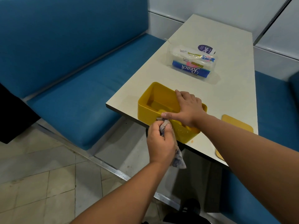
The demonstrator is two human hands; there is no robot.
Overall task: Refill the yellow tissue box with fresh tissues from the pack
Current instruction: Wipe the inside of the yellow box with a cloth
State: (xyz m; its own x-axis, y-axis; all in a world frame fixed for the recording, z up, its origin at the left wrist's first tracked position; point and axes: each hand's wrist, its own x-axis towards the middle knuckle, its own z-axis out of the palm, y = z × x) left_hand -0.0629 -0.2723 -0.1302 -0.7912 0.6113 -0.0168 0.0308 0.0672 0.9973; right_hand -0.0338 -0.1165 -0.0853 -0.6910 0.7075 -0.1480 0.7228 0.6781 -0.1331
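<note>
Status: refill not yet started. The yellow tissue box (pixel 161 109) sits open at the near edge of the surface (pixel 226 88), centre of frame; its inside shows bare yellow floor, no tissues that I can see. What looks like its lid (pixel 237 125) lies flat on the surface at centre right, just beside your right forearm. The tissue pack (pixel 192 62) sits further up the surface, upper centre-right, well apart from the box; whether the wrap is already open I can't tell.

Judgement: you're at the wipe/clean stage. Left to do: take tissues from pack, load box, refit lid.

Right hand (pixel 188 109): fingers near straight, spread, pressing flat on the box's near rim w/ thumb along the edge, steadying it, no grip.

Left hand (pixel 160 144): fingers curled tight round a crumpled cloth (pixel 178 160) (blue/white print), held at the box's near-left rim; cloth tail hangs below the wrist, off the surface edge.
</note>
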